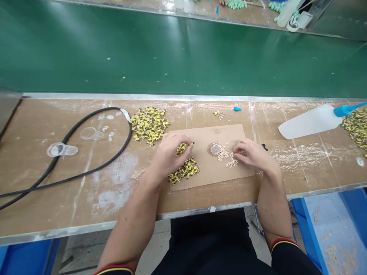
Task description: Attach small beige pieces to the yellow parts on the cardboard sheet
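Observation:
My left hand (174, 154) is closed over the left part of a cardboard sheet (206, 172), a small yellow and black piece (189, 144) pinched at its fingertips. Just below it lies a pile of similar yellow and black pieces (186, 171). At the sheet's right side, my right hand (248, 152) has its fingertips pressed together at a heap of tiny pale pieces (231, 162); whatever they hold is too small to make out. Between the hands stands a small clear round dish (215, 149), touching the pale pieces.
A larger yellow and black pile (149, 124) lies left of the sheet, near a looped black cable (67, 135) and clear plastic scoops (61, 149). A white bottle (311, 121) lies at right. Beyond the table runs a green belt (172, 57). A blue cap (237, 109) is behind the sheet.

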`<act>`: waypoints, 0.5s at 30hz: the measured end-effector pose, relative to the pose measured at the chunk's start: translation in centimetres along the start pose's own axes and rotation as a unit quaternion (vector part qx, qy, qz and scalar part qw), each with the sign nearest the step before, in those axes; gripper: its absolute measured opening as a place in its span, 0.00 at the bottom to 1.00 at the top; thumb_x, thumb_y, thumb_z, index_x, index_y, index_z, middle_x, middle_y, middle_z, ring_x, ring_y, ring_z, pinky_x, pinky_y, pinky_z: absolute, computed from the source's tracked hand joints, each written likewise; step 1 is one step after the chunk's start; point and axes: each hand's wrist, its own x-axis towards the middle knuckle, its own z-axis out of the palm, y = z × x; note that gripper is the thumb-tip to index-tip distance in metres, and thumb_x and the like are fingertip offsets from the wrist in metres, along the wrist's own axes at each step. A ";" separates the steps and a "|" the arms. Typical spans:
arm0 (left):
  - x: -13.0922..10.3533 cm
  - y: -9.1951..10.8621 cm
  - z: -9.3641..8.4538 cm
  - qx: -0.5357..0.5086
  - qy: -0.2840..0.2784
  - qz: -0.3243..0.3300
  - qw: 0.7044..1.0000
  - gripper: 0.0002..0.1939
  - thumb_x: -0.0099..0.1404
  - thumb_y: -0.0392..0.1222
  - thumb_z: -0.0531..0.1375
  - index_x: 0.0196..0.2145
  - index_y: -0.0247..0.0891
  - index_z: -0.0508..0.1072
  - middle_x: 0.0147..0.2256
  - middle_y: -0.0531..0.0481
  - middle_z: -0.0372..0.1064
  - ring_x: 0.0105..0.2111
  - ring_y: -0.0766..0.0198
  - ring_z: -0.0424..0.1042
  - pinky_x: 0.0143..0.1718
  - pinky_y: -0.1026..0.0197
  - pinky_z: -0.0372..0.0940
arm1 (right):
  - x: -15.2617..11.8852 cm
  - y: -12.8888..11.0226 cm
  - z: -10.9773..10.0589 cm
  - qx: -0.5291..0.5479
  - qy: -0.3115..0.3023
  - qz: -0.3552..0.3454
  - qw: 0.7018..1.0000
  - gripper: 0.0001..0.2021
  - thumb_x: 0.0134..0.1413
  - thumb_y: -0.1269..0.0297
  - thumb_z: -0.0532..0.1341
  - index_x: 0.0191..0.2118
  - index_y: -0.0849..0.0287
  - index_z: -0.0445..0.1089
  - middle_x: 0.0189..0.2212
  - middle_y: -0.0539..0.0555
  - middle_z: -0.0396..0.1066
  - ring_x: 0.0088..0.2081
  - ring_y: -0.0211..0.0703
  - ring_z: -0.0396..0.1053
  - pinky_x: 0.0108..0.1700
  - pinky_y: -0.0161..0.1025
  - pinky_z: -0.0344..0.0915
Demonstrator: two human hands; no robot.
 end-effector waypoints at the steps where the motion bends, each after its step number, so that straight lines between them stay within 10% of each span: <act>1: 0.0 0.1 0.0 0.001 0.018 0.003 1.000 0.03 0.70 0.34 0.59 0.37 0.39 0.71 0.35 0.51 0.78 0.38 0.60 0.78 0.44 0.56 0.66 | 0.1 -0.2 0.1 -0.009 -0.002 0.004 1.000 0.05 0.61 0.70 0.62 0.33 0.55 0.73 0.38 0.54 0.76 0.44 0.49 0.72 0.47 0.46 0.66; 15: -0.4 1.2 -0.1 -0.018 0.131 -0.014 0.991 0.03 0.67 0.34 0.59 0.35 0.40 0.71 0.29 0.53 0.75 0.29 0.65 0.75 0.34 0.61 0.71 | 0.1 -0.2 0.3 -0.007 0.033 -0.055 0.998 0.09 0.64 0.74 0.53 0.33 0.55 0.65 0.34 0.55 0.72 0.38 0.47 0.68 0.41 0.44 0.65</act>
